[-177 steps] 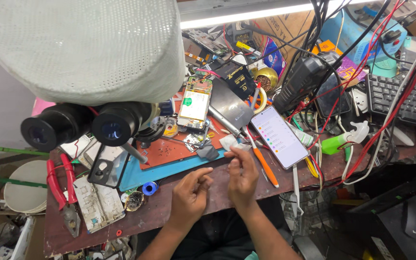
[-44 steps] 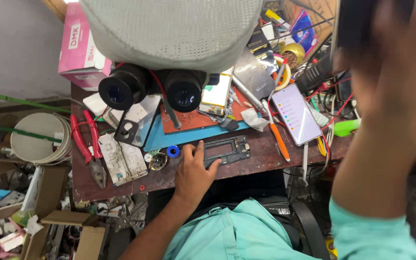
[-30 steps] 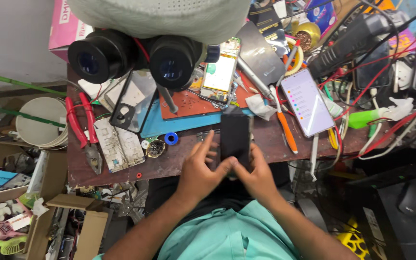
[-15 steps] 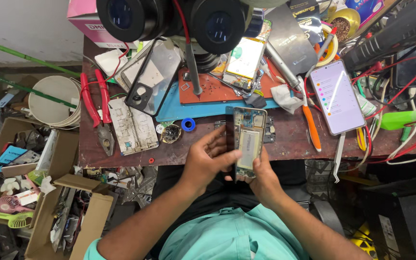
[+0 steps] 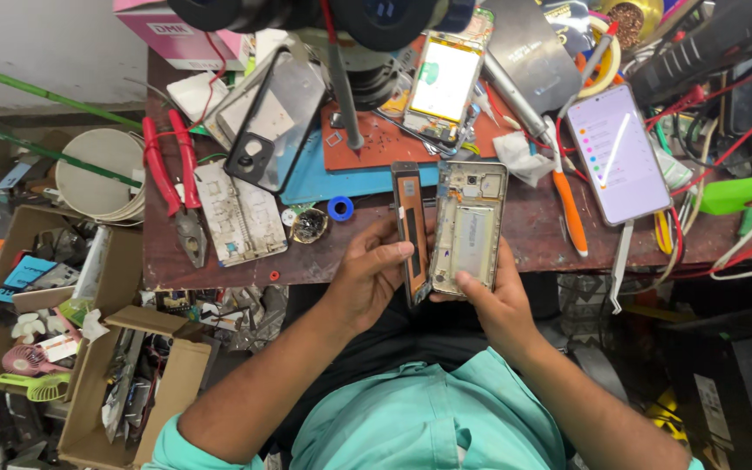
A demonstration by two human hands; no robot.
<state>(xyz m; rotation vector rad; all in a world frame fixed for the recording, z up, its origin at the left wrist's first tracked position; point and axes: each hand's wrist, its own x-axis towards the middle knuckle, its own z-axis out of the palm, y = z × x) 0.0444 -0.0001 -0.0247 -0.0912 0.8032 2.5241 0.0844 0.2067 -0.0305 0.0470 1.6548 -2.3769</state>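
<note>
Now the phone frame [image 5: 467, 228] has parted from its back panel [image 5: 410, 231], which the left hand [image 5: 367, 277] grips; the right hand [image 5: 496, 300] grips the frame. Red pliers [image 5: 171, 187] and a lit phone [image 5: 618, 152] lie on the cluttered bench [image 5: 219, 265].

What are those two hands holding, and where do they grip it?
Left hand grips the thin phone panel along its lower edge; right hand holds the opened phone frame by its bottom end.

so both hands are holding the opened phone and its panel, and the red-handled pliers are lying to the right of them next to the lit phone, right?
Not quite. The head view shows the red-handled pliers lying to the left of the hands, beside the white round container, not next to the lit phone. The rest holds: the left hand grips the panel and the right hand holds the opened phone.
</note>
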